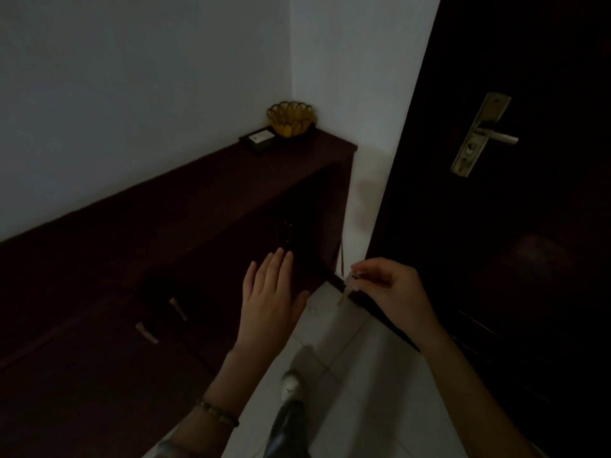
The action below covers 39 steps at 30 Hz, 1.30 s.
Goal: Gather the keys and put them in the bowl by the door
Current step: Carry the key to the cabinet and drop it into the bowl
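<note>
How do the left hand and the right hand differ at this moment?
The left hand is open and flat, fingers spread, holding nothing; the right hand is pinched shut on the keys, which hang below it. The left wrist wears a bead bracelet; the right wrist is bare. Both are held before the dark cabinet.
</note>
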Motion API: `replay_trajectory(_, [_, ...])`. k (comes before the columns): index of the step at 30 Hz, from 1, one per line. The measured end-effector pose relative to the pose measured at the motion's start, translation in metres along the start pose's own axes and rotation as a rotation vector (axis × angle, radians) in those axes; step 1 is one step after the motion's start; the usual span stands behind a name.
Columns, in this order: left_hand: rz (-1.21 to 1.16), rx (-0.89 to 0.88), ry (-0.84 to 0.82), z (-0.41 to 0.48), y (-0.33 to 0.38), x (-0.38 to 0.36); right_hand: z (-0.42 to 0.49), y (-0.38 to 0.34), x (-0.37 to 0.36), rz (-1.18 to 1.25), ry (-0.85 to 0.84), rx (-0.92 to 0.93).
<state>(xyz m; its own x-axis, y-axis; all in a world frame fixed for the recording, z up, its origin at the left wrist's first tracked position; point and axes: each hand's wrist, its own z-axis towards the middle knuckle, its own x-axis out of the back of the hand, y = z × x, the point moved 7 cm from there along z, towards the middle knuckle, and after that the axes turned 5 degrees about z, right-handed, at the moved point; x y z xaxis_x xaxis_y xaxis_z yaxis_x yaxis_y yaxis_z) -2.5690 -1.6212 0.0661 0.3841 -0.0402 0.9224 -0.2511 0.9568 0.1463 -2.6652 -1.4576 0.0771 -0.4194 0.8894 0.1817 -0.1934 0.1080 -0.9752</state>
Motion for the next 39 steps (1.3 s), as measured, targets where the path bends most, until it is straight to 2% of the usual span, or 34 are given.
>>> replay_trajectory(13, [0.063,-0.051,-0.011,0.236,-0.071,-0.061,0.254,0.008,-0.026,-0.029,0.016,0.065])
replay_trajectory(28, [0.103,0.006,-0.032,0.408,-0.115,-0.132,0.464,0.031,-0.046,-0.037,-0.093,0.105])
replay_trajectory(39, [0.162,0.072,-0.113,0.524,-0.125,-0.201,0.629,0.043,-0.035,0.023,-0.047,0.1])
